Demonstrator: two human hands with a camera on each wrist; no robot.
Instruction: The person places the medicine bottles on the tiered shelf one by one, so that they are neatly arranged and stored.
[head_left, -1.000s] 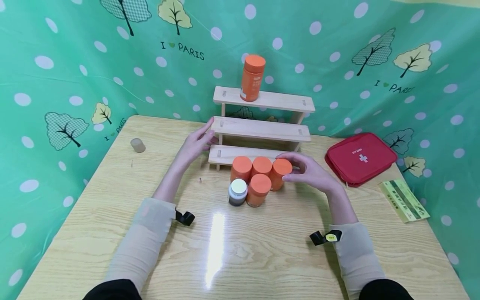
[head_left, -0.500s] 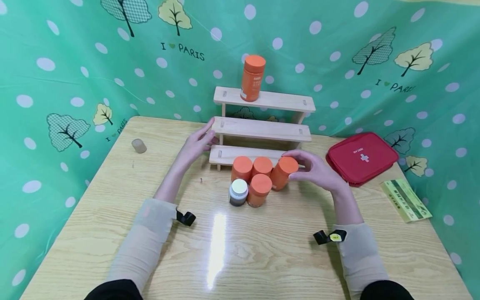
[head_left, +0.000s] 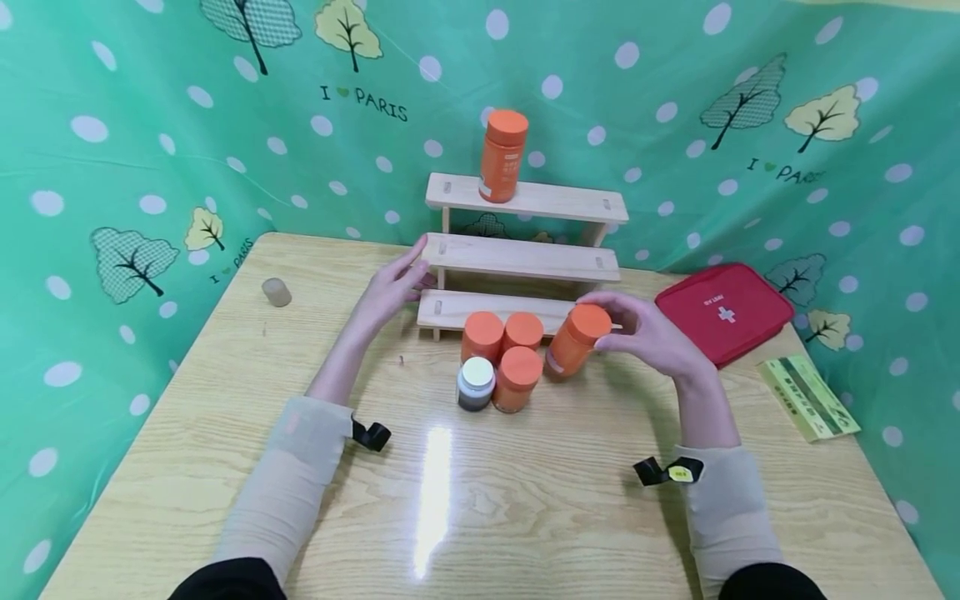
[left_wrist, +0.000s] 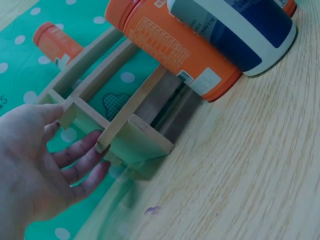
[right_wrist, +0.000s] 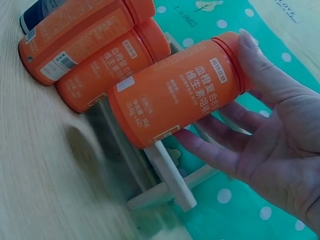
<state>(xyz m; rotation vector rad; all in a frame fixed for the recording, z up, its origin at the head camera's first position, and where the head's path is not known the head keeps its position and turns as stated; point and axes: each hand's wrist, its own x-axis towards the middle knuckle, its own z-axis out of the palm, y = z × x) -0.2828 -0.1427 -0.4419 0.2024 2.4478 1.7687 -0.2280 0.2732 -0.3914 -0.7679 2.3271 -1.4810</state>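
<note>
My right hand point(head_left: 645, 333) grips an orange vitamin bottle point(head_left: 572, 343) near its cap, between thumb and fingers. The bottle tilts, its cap leaning right, in front of the lowest tier's right end; the right wrist view shows its printed label point(right_wrist: 175, 90). Beside it stand three more orange bottles point(head_left: 517, 383) and a white-capped bottle point(head_left: 475, 387) in a cluster. At the left end of a three-tier wooden rack point(head_left: 517, 257), my left hand point(head_left: 390, 292) touches the middle and lower tiers with spread, relaxed fingers. One orange bottle point(head_left: 502, 158) stands on the top tier.
A red first-aid pouch point(head_left: 723, 317) lies to the right, with a green and yellow packet point(head_left: 808, 398) in front of it. A small grey-brown cylinder point(head_left: 277, 292) is at the far left of the wooden table point(head_left: 540, 508). A dotted green cloth point(head_left: 315, 167) hangs behind.
The right hand has shifted right with its orange bottle, which now tilts and stands apart from the cluster. My left hand stays at the rack's end.
</note>
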